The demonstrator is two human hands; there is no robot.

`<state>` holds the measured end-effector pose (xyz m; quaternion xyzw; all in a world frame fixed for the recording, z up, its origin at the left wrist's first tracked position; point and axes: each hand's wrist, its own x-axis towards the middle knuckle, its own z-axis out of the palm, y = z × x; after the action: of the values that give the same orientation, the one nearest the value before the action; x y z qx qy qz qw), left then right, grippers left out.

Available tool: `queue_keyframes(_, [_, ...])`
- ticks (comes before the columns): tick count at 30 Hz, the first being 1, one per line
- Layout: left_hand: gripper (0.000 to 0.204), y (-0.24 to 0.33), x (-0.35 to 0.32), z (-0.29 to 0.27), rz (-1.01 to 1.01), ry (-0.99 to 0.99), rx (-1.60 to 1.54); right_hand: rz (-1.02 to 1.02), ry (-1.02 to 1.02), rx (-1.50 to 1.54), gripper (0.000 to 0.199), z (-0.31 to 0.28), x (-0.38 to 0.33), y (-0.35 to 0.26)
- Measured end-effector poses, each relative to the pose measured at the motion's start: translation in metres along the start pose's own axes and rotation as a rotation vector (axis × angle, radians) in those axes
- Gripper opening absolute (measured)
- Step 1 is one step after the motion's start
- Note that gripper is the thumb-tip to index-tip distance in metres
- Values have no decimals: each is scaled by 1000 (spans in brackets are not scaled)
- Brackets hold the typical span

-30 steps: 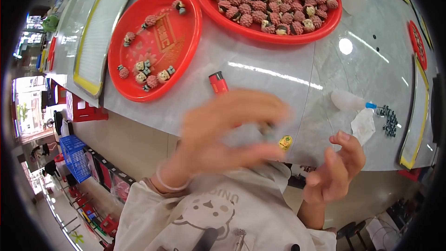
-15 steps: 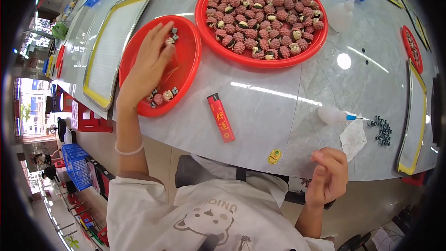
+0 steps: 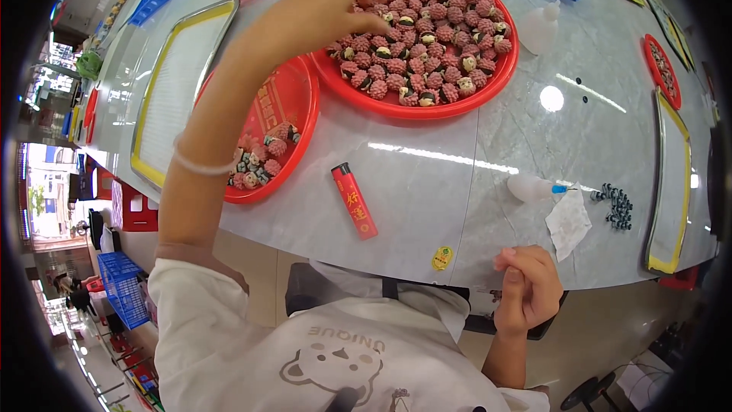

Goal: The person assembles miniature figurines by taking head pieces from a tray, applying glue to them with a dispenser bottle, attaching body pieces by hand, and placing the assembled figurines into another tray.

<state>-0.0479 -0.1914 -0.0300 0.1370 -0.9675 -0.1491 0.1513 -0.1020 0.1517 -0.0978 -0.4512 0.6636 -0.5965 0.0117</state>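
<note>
My left hand (image 3: 324, 15) reaches over the left rim of a large round red tray (image 3: 427, 113). Its thumb and fingers are bent and apart, with nothing visible between them. Many small pink bumpy figures (image 3: 427, 49), some with cream faces and dark parts, fill that tray. Under my left forearm stands a smaller red tray (image 3: 303, 99), partly hidden, with pink figures and grey-blue bits (image 3: 263, 164) heaped at its near end. My right hand (image 3: 530, 290) hovers by the table's front edge, fingers curled and thumb against them; whatever they hold, if anything, is hidden.
A red, black-ended lighter-shaped thing (image 3: 354, 202) lies in the middle. To the right are a blue-tipped squeeze bottle (image 3: 528, 188), a white tissue (image 3: 568, 223) and small dark pieces (image 3: 616, 206). Another bottle (image 3: 540, 29) stands behind. Yellow-edged trays (image 3: 179, 84) flank both sides.
My left hand has moved from the smaller red tray up and right to the large one. More figures show at the smaller tray's near end. My right hand stays curled.
</note>
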Motion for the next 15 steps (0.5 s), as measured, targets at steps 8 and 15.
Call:
queue_keyframes(8, [17,5,2,-7,-108,-222,-296,177,91,60,14,-29,-1,3])
queue_keyframes(15, [18,101,-70,2,-233,-34,-1286,209,188,-149,22,-13,46,11])
